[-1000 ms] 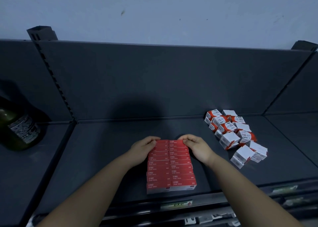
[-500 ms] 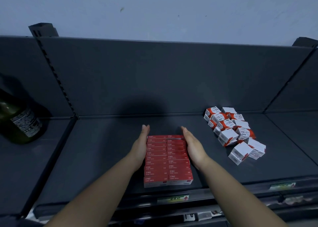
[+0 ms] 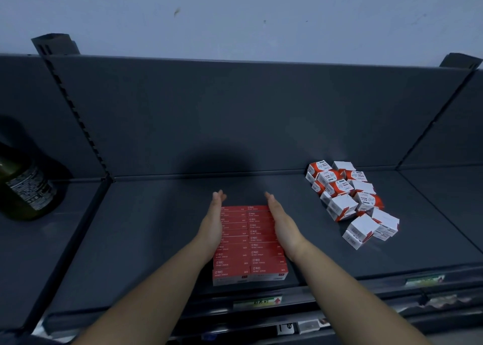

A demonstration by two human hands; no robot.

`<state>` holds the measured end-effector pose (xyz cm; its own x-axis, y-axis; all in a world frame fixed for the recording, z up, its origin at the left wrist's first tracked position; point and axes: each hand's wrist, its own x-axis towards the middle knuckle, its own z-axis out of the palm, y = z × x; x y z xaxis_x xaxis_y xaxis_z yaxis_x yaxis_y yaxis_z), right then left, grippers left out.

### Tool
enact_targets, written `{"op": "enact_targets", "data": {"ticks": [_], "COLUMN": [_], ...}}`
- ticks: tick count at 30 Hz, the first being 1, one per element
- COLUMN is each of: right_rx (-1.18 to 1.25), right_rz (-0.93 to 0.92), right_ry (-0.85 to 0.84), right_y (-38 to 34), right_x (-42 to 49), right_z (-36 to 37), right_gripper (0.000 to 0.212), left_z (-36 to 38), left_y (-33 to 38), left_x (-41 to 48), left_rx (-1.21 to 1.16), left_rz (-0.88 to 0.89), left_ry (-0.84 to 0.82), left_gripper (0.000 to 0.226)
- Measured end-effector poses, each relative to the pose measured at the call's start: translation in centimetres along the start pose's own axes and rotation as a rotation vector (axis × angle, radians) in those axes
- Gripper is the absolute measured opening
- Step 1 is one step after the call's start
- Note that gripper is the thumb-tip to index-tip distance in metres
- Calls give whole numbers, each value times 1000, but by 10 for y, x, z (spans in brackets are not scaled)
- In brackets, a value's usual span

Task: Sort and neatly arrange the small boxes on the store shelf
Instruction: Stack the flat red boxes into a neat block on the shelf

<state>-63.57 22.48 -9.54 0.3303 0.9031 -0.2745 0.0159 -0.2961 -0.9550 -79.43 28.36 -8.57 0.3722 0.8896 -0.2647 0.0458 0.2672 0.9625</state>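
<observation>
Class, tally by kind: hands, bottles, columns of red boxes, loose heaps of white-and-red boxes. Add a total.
Hands: 2 (left hand, right hand)
Bottle: 1
Columns of red boxes: 2
Heap of white-and-red boxes: 1
Total: 6

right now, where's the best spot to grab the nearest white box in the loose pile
Come from above and near-left, likely with the right hand. The nearest white box lies tilted at the front edge of the pile, top and near faces exposed, while another box crowds its right. Set the grip across its top, near edge to far edge.
</observation>
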Motion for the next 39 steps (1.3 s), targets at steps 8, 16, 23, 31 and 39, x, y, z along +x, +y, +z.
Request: {"op": "enact_targets", "data": {"ticks": [8, 16, 23, 31, 39], "right_rx": [-239, -534, -982, -1133, -1188], "right_rz": [-89, -76, -128, -199, -171], "right_ry": [-129, -455, -564, -507, -474], "right_y": [-4, -18, -11, -20, -16], "right_x": [-1, -17, -44, -42, -37], "right_z": [-7, -46, -58, -55, -53], "right_gripper": [62, 118, 143, 144, 135], "left_z": [-3, -67, -79, -65, -62], "left_y": [2, -4, -4, 17, 19], "left_x": [1, -8, -29, -24, -23], "left_rx": [64, 697, 1150, 1351, 1379], "left_rz": [3, 173, 234, 270, 241], "left_ry": [-52, -505, -592, -641, -598], "left_gripper": [66, 119, 145, 143, 131]}}
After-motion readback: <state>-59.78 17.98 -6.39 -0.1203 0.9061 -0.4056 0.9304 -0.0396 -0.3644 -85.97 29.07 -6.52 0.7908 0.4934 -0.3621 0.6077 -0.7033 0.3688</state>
